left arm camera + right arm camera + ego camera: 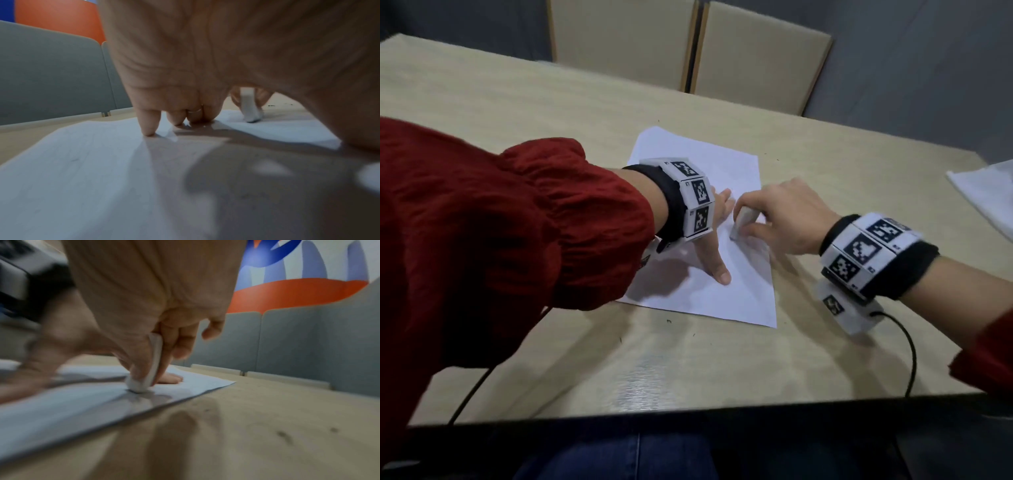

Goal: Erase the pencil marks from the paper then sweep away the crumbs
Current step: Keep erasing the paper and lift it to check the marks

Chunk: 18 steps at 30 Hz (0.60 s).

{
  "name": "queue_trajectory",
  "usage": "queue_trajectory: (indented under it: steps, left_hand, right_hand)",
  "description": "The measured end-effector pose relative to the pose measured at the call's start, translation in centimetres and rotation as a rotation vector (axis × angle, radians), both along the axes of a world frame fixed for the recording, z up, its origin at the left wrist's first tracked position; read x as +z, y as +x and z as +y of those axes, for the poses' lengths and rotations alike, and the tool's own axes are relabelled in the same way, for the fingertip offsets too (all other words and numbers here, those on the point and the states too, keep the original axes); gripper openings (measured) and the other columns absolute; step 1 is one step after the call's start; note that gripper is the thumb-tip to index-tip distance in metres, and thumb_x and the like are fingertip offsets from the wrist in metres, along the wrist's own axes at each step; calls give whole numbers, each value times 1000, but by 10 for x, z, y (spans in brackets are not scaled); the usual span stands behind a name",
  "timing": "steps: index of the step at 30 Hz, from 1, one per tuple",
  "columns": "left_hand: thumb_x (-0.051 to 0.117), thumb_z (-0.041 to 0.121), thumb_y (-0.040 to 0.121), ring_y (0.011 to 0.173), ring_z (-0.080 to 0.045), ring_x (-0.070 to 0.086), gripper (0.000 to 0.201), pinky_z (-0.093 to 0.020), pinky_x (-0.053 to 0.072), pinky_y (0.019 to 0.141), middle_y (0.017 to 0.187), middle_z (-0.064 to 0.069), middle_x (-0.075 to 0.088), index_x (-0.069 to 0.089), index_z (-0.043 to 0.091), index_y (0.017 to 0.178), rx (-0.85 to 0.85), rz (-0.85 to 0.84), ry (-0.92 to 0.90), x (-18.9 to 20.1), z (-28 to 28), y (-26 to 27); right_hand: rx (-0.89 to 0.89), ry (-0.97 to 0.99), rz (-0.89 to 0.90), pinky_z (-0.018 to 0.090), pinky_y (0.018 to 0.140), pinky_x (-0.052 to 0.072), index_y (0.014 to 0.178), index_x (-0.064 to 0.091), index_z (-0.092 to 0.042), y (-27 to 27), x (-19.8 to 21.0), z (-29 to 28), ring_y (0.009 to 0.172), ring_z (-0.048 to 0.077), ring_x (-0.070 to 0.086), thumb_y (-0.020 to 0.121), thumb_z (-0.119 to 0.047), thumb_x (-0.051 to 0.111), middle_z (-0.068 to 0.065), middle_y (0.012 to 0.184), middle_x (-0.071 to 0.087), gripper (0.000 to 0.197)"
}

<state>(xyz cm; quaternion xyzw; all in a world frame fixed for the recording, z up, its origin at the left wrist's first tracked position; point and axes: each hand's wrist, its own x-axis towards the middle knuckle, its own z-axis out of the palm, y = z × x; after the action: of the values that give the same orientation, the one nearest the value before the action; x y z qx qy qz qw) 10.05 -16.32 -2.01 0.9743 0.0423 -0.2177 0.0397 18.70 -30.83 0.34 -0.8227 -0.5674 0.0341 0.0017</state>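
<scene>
two hands (717,236) are on the paper (743,301), close together but not touching. the left hand has its fingers (148,125) spread out straight, and the tips press down on the sheet to keep it flat. the right hand (787,216) pinches a small white eraser (741,222) between thumb and fingers, with its bottom end on the paper.

the eraser sits just to the right of the left hand, near the middle of the sheet. it stands tall and leans a bit, so its long side goes up into the right hand (only the bottom tip rubs). the right hand is the one doing the work, and the left hand is right beside it as a holder.

the paper is white and flat on the wood table (688,370), with its long side running away from the person. any pencil marks are too faint to see well. little dark crumbs (669,321) lie on the table near the front edge of the sheet. i think the rubbing is not done yet, and the sweeping comes after.
</scene>
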Motion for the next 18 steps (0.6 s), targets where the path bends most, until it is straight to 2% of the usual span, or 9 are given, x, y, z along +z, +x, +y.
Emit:
queue_trajectory:
  steps: [2,4,7,9,11,15,17,18]
  left_hand:
    - [66,88,49,149,-21,-10,147,-42,-1,121,161,1,-18,-17,25,153,8,-9,-24,-5,3,0]
    - [68,85,50,149,-19,-10,146,-42,-1,121,161,2,-17,-17,25,153,15,-9,-39,-4,3,0]
    - [69,84,50,149,-19,-13,143,-42,-4,119,161,1,-19,-13,29,154,19,0,-51,-5,3,2]
    - [66,87,46,148,-18,-15,147,-41,-5,118,160,0,-22,-17,29,153,20,13,-38,-8,2,3]
    - [66,86,49,149,-18,-12,146,-41,-3,119,160,1,-21,-17,26,153,15,17,-19,-7,2,3]
    - [67,81,56,149,-18,-11,140,-40,-2,119,160,0,-19,-17,23,153,14,5,-10,-2,-1,1]
    - [67,79,59,149,-21,-11,139,-40,-1,119,160,-2,-21,-17,21,153,14,20,13,0,-3,2]
    - [67,78,60,149,-22,-10,138,-40,0,119,160,-4,-21,-17,19,153,19,29,23,1,-5,3]
  right_hand:
    - [-38,22,-163,33,80,24,84,63,-29,8,3,5,81,6,47,82,-31,62,-23,76,61,3]
    - [-62,51,-197,34,81,20,85,64,-29,9,3,9,86,8,43,82,-33,62,-16,81,64,6]
    - [-12,35,-123,31,75,15,83,62,-30,-3,-1,-3,84,6,43,83,-30,63,-29,69,55,1]
    - [28,10,-97,31,74,14,82,56,-36,-10,1,-11,81,6,42,83,-30,62,-32,65,50,9]
    - [2,16,-143,31,77,16,84,60,-34,-3,5,-3,83,6,43,83,-31,63,-30,66,51,4]
    - [-76,25,-245,35,85,22,91,64,-28,5,6,17,91,11,48,82,-31,61,-14,86,65,10]
    - [-45,42,-239,31,79,17,91,64,-31,0,4,3,83,5,45,83,-28,63,-19,74,59,9]
    - [-16,34,-221,29,76,14,93,64,-32,-4,3,-8,75,-1,40,84,-27,65,-23,66,50,10]
